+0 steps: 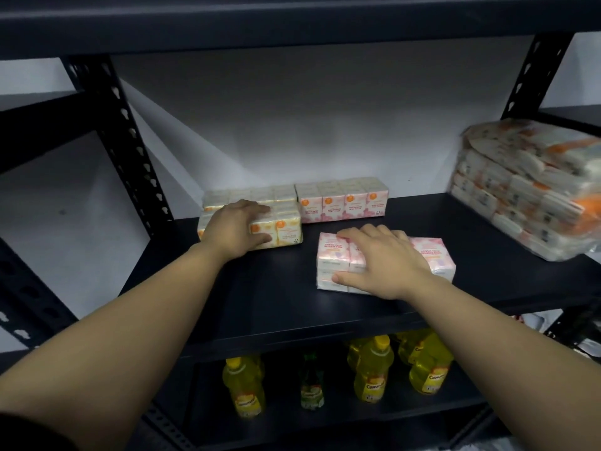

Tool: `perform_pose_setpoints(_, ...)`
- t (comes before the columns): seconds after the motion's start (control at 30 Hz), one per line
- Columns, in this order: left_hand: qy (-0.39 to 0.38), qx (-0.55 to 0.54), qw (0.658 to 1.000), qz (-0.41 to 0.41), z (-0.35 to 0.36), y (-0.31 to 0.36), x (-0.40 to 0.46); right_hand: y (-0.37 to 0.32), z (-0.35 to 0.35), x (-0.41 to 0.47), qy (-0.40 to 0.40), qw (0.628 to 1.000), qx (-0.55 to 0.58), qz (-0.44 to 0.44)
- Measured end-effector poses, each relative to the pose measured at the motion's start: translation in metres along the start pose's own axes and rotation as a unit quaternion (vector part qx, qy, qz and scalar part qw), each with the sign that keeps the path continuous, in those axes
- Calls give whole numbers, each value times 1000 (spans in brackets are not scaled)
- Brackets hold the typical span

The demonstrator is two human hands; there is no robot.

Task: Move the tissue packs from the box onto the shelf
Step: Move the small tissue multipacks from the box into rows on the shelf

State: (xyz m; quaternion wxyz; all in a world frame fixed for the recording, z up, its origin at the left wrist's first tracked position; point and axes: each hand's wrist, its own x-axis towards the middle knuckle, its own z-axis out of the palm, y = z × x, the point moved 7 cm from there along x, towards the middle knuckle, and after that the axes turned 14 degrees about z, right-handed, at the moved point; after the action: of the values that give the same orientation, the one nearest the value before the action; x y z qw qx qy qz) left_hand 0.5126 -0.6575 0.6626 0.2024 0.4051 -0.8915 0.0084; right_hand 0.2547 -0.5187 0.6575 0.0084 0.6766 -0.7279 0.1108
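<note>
Pink tissue pack (383, 262) lay on the shelf (286, 288), right hand (387, 258) spread flat atop it; left hand (237, 226) gripped the yellow pack (279, 231) behind-left of it; best slid squarely back into the row.

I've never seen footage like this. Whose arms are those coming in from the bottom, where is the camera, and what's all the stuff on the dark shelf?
There is no machine here: a person wears a camera on the head, so you look along their own two bare arms. The single picture looks forward and down at a dark metal shelf.

The left hand lies on a yellow tissue pack at the left of the shelf. Another pale pack sits right behind it, and a pink tissue pack stands at the back beside them. The right hand lies flat on a second pink pack nearer the front, thumb at its front edge. Neither pack is lifted; both rest on the shelf.

At the far right is a big wrapped bundle. Below, yellow bottles stand on the lower shelf. The box is out of view.
</note>
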Motion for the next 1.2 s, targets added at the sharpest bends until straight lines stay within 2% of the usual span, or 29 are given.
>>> perform_pose_setpoints(0.13, -19, 23, 1000, -5, 1, 3, 3, 0, -1, 2, -7, 1000, 5, -5)
perform_pose_setpoints(0.2, -2, 21, 1000, -1, -1, 16, 1, 2, -3, 2, -17, 1000, 22, -9)
perform_pose_setpoints(0.3, 44, -54, 995, 64, -6, 61, -5, 7, -17, -2, -44, 994, 98, -14)
perform_pose_setpoints(0.43, -42, -223, 968, 111, 11, 114, -16, 41, -45, -15, -33, 993, 114, -10)
perform_pose_setpoints(0.5, -57, -247, 960, 121, 20, 125, -20, 73, -50, -25, -22, 994, 105, 9)
perform_pose_setpoints(0.57, -38, -251, 960, 119, 23, 129, -21, 101, -48, -36, -20, 992, 121, 28)
perform_pose_setpoints(0.7, 6, -235, 966, 102, 20, 132, -21, 127, -37, -49, -1, 979, 201, 35)
perform_pose_setpoints(0.83, 22, -308, 950, 45, 20, 132, -25, 132, -35, -52, 24, 959, 280, 49)
perform_pose_setpoints(0.97, 28, -336, 941, -11, 17, 126, -27, 131, -38, -47, 8, 928, 365, 74)
perform_pose_setpoints(1.2, 19, -320, 943, -86, 24, 121, -28, 121, -30, -32, 23, 933, 347, 96)
